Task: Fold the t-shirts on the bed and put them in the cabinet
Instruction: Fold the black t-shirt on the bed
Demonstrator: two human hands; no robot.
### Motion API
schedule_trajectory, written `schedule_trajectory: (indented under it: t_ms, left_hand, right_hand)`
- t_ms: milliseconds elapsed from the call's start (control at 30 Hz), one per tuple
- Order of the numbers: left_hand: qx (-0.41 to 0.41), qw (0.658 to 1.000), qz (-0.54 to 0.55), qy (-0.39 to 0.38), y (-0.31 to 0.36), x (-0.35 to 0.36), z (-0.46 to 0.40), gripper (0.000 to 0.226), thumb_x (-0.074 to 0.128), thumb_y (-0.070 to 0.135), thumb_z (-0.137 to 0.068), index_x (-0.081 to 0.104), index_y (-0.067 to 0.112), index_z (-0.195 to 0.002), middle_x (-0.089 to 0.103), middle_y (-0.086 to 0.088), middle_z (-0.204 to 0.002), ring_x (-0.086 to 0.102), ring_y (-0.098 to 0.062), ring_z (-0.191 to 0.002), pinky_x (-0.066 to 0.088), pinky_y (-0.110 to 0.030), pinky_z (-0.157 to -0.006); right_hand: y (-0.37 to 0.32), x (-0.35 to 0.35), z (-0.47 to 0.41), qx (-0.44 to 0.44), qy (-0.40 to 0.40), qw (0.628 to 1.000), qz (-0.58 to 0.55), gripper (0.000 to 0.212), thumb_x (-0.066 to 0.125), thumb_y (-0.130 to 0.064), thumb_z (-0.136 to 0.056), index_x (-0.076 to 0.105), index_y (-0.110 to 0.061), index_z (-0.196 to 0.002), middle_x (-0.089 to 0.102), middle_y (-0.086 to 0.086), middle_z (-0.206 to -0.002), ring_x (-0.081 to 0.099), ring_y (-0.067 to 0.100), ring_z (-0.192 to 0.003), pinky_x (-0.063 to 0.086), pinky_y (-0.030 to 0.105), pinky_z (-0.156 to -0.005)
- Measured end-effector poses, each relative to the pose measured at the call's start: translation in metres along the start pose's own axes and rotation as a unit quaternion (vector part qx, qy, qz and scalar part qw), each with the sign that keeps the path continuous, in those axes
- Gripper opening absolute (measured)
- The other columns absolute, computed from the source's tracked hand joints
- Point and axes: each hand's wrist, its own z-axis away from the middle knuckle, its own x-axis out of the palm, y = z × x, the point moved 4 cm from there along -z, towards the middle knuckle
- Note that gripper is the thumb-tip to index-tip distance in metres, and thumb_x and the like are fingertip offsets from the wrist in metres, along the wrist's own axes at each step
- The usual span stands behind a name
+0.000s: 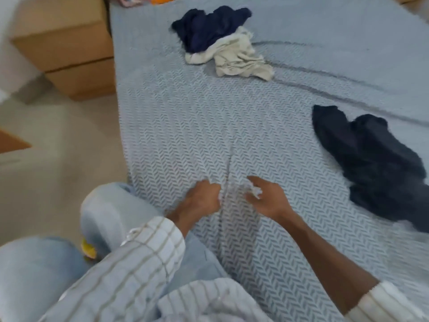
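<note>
Bed (301, 24), near edge: left hand (204, 198) and right hand (267, 198) each pinch the patterned sheet (185, 135), apparently smoothing a folding surface; three crumpled t-shirts lie unfolded toward far and right edges.

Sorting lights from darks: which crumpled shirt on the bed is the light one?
The cream t-shirt at the far pile, partly under the navy one; the other shirt is dark too.
</note>
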Motion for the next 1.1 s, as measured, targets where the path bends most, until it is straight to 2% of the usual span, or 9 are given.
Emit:
schedule_trajectory:
  t_ms: [167, 300, 400, 467, 567, 700, 867, 1000, 1100]
  left_hand:
    - [0.082, 0.995, -0.02, -0.044, 0.048, 0.018, -0.025, 0.047, 0.051, 0.033, -0.097, 0.046, 0.018, -0.142, 0.046, -0.01, -0.146, 0.045, -0.028, -0.133, 0.041, -0.041, -0.108]
    - [0.162, 0.984, 0.032, -0.063, 0.088, 0.035, -0.028, 0.059, 0.052, 0.033, -0.099, 0.031, 0.023, -0.153, 0.034, -0.004, -0.157, 0.035, -0.021, -0.142, 0.029, -0.036, -0.117]
    - [0.182, 0.98, 0.011, -0.078, 0.099, 0.042, -0.026, 0.059, 0.049, 0.032, -0.101, 0.028, 0.017, -0.154, 0.031, -0.005, -0.158, 0.031, -0.021, -0.144, 0.026, -0.033, -0.118]
    - [0.179, 0.98, 0.014, -0.082, 0.094, 0.043, -0.027, 0.062, 0.05, 0.035, -0.101, 0.025, 0.017, -0.155, 0.028, -0.003, -0.16, 0.027, -0.019, -0.146, 0.023, -0.032, -0.119]
    - [0.171, 0.979, 0.07, -0.086, 0.083, 0.039, -0.03, 0.066, 0.055, 0.037, -0.099, 0.026, 0.02, -0.156, 0.029, 0.0, -0.16, 0.031, -0.017, -0.145, 0.023, -0.029, -0.119]
    - [0.155, 0.967, 0.194, -0.056, 0.074, 0.02, -0.024, 0.073, 0.069, 0.031, -0.091, 0.032, 0.025, -0.153, 0.039, 0.003, -0.154, 0.038, -0.014, -0.14, 0.033, -0.026, -0.113]
    - [0.175, 0.924, 0.34, -0.023, 0.045, -0.012, -0.014, 0.083, 0.085, 0.021, -0.07, 0.046, 0.025, -0.144, 0.059, 0.009, -0.134, 0.055, -0.005, -0.124, 0.044, -0.026, -0.105]
    - [0.114, 0.882, 0.447, 0.097, 0.005, -0.053, -0.006, 0.033, 0.077, 0.023, -0.082, 0.065, 0.024, -0.112, 0.073, 0.002, -0.105, 0.067, -0.002, -0.091, 0.055, -0.022, -0.082]
    - [0.031, 0.83, 0.536, 0.152, -0.031, -0.085, -0.003, 0.02, 0.068, 0.016, -0.089, 0.07, 0.022, -0.107, 0.076, 0.001, -0.097, 0.071, -0.013, -0.091, 0.057, -0.039, -0.089]
  right_hand:
    - [0.105, -0.085, 0.016, 0.12, 0.206, 0.967, 0.095, 0.063, 0.066, -0.031, -0.092, 0.042, -0.009, -0.146, 0.041, 0.012, -0.152, 0.038, 0.031, -0.139, 0.032, 0.041, -0.112]
    - [0.171, -0.13, 0.043, 0.302, 0.252, 0.905, 0.161, 0.087, 0.068, -0.038, -0.088, 0.016, -0.014, -0.154, 0.012, 0.015, -0.162, 0.015, 0.035, -0.147, 0.027, 0.056, -0.111]
    - [0.2, -0.134, 0.049, 0.36, 0.237, 0.897, 0.099, 0.076, 0.062, -0.033, -0.091, 0.021, -0.01, -0.151, 0.031, 0.016, -0.152, 0.031, 0.038, -0.137, 0.037, 0.057, -0.104]
    - [0.202, -0.14, 0.048, 0.368, 0.239, 0.895, 0.075, 0.044, 0.057, -0.023, -0.094, 0.046, -0.004, -0.131, 0.052, 0.019, -0.131, 0.048, 0.04, -0.119, 0.047, 0.05, -0.096]
    - [0.175, -0.142, 0.043, 0.32, 0.238, 0.916, 0.037, 0.015, 0.054, -0.018, -0.095, 0.064, -0.008, -0.092, 0.063, 0.014, -0.089, 0.059, 0.035, -0.087, 0.046, 0.036, -0.076]
    - [0.098, -0.103, 0.03, 0.18, 0.195, 0.953, -0.144, 0.033, 0.058, -0.017, -0.096, 0.056, -0.019, -0.063, 0.053, -0.004, -0.056, 0.05, 0.015, -0.057, 0.039, 0.03, -0.063]
    - [-0.033, -0.039, 0.005, 0.093, 0.052, 0.85, -0.517, 0.023, 0.051, -0.009, -0.102, 0.061, -0.012, -0.081, 0.057, 0.006, -0.071, 0.055, 0.017, -0.069, 0.044, 0.026, -0.057]
    - [-0.114, -0.032, -0.011, 0.042, -0.028, 0.801, -0.596, 0.02, 0.048, -0.002, -0.102, 0.063, -0.005, -0.089, 0.059, 0.01, -0.078, 0.06, 0.016, -0.071, 0.052, 0.032, -0.066]
    - [-0.146, -0.036, -0.022, -0.02, -0.012, 0.864, -0.503, 0.022, 0.046, 0.005, -0.1, 0.065, -0.003, -0.108, 0.07, 0.007, -0.101, 0.067, 0.016, -0.092, 0.059, 0.033, -0.079]
